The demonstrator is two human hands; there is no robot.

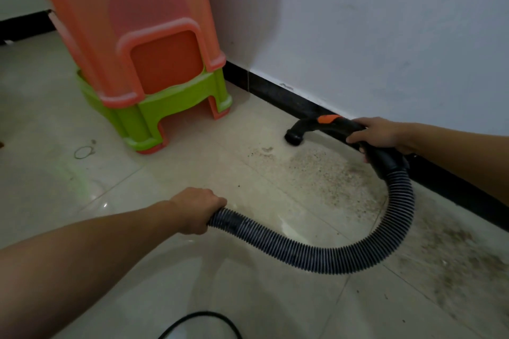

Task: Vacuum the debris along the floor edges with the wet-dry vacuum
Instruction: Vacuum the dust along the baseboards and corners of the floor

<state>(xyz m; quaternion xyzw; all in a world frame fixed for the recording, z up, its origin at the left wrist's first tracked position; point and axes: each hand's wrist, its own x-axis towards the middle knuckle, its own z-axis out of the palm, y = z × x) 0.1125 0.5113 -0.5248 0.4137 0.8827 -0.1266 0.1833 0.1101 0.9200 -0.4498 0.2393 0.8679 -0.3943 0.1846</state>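
Observation:
My right hand (381,136) grips the black curved handle (325,126) of the vacuum hose, which carries an orange slider. Its round nozzle mouth (294,139) points down at the tiled floor beside the black baseboard (275,92). A ribbed black hose (344,254) loops from the handle down and back left to my left hand (199,209), which grips it. Gritty brown debris (325,170) is spread on the tiles just right of the nozzle and continues along the wall toward the lower right, where there is more debris (462,253).
A stack of orange and green plastic stools (148,69) stands in the corner at upper left. A white wall (385,36) runs along the right. A black cable (203,319) curves at the bottom edge. Glossy beige tiles (68,187) cover the left floor.

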